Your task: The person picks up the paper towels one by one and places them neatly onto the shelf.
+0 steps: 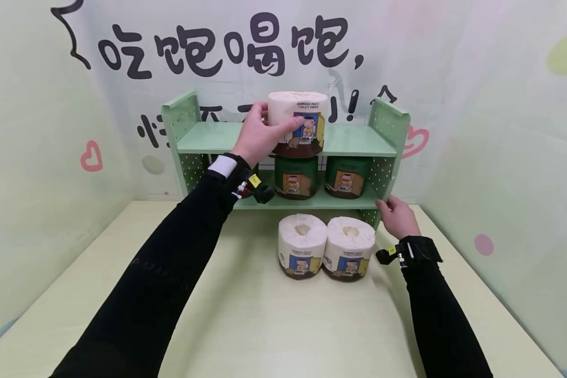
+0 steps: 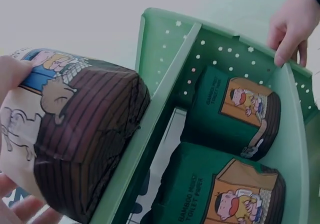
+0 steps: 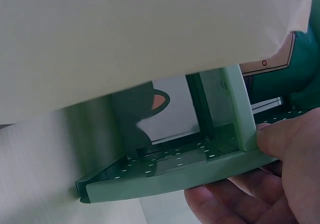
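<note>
**Roll upright at the top shelf, held from its left side**

The left hand [image 1: 260,137] wraps a cream toilet paper roll [image 1: 298,123], thumb across the printed front and fingers behind, so the grip sits on the roll's left flank and the roll lies to the right of the palm. The roll stands upright, its long axis vertical. Its brown bottom band sits at the front edge of the top shelf [image 1: 359,140] of the green rack [image 1: 388,122]. The left wrist view shows that band against the shelf lip, though I cannot tell whether it rests fully on the board.

Just below, on the middle shelf, two green-wrapped rolls [image 1: 296,177] stand side by side. Two more cream rolls [image 1: 326,247] stand touching each other on the counter [image 1: 264,325] in front of the rack's foot.

The right hand [image 1: 398,216] is low and well apart from the held roll. Its fingers curl round the right end of the middle shelf's edge, thumb on top in the right wrist view. The left hand is by far the nearer to the roll.
</note>
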Available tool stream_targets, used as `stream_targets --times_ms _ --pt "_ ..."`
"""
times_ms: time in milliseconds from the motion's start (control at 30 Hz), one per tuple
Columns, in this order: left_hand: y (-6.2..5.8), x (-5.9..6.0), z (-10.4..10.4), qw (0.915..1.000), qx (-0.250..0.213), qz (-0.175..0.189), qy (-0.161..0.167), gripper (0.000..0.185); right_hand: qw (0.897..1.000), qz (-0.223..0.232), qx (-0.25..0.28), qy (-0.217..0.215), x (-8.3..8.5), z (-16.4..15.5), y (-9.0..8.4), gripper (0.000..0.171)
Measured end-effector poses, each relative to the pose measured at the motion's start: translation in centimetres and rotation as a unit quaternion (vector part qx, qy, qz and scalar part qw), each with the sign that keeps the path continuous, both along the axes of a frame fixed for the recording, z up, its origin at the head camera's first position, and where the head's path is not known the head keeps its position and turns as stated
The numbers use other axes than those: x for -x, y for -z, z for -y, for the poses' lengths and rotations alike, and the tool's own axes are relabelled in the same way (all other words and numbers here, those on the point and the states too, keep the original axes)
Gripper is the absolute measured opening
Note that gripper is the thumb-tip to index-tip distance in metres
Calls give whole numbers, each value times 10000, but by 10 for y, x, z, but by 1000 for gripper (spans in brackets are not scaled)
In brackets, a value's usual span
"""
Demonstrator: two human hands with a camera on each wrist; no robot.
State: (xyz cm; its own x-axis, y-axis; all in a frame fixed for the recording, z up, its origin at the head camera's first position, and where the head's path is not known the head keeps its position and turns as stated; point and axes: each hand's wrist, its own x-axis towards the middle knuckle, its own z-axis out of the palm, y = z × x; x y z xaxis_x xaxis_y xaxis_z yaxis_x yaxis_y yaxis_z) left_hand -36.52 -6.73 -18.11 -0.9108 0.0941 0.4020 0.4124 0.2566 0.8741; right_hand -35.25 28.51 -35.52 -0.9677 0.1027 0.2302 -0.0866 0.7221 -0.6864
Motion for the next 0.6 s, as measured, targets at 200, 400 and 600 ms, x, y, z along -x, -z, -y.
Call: stream_targets --times_ms 200,400,600 --pt "-2 8 -9 9986 370 -16 -368 75 10000 -12 13 24 1 -1 0 53" --pt "0 15 -23 9981 247 33 -557 89 10000 3 72 31 1 -1 1 53" --pt "4 17 -37 9969 -268 -103 -731 77 10000 -28 51 20 0 -1 0 53"
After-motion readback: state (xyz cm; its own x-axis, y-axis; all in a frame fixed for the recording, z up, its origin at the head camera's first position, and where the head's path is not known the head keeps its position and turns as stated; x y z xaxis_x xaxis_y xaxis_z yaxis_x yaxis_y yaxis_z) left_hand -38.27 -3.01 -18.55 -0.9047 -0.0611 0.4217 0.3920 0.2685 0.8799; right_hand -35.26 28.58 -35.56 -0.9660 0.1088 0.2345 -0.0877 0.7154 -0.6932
